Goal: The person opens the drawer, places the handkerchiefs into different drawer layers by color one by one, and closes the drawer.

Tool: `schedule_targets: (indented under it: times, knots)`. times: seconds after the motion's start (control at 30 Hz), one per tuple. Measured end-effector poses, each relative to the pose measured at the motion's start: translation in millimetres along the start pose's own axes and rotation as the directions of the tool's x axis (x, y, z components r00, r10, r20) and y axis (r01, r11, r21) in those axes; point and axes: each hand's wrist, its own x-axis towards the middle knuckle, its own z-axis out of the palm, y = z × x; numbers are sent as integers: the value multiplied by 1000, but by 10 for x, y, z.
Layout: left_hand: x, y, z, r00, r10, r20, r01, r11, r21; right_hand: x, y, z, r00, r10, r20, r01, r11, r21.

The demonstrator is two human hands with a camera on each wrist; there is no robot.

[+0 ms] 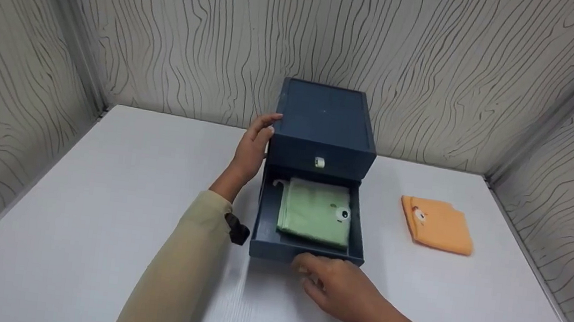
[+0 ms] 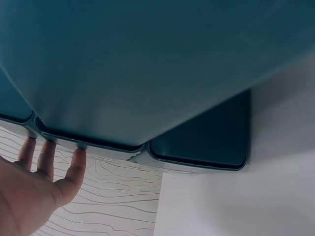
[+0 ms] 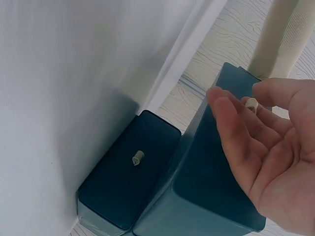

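Observation:
A dark blue two-drawer box [image 1: 325,114] stands toward the back of the white table, its lower drawer [image 1: 266,223] pulled out. Inside that drawer lies a folded green cloth [image 1: 313,212] with an eye design. My left hand [image 1: 252,149] rests its fingers against the left side of the box; in the left wrist view its fingertips [image 2: 78,153] touch the box's edge. At the drawer's front is my right hand [image 1: 342,289], fingers loosely bent. The right wrist view shows the drawer's pale pull tab [image 3: 251,104] between thumb and fingers, with gaps around it.
To the right of the box, a folded orange cloth [image 1: 439,226] with an eye design lies on the white table [image 1: 70,212]. The closed upper drawer has its own pale pull tab [image 1: 319,162]. Wood-grain patterned panels [image 1: 199,27] enclose the back and both sides.

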Motion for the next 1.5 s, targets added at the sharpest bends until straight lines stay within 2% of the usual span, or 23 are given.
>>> schedule_targets:
  times: [0.3, 0.87, 1.3, 1.5]
  knots:
    - [14, -21, 7, 1000, 0, -2, 0, 1000, 25, 29, 28, 17, 998, 14, -65, -18, 998, -53]
    - [27, -22, -9, 1000, -3, -5, 3, 1000, 18, 122, 94, -19, 996, 51, -72, -50, 999, 15]
    - [7, -9, 3, 1000, 2, 2, -2, 1000, 15, 201, 129, -37, 992, 36, -124, -39, 999, -15]
    - [13, -18, 0, 1000, 1, -2, -1, 1000, 16, 262, 171, -44, 990, 63, -127, -63, 998, 2]
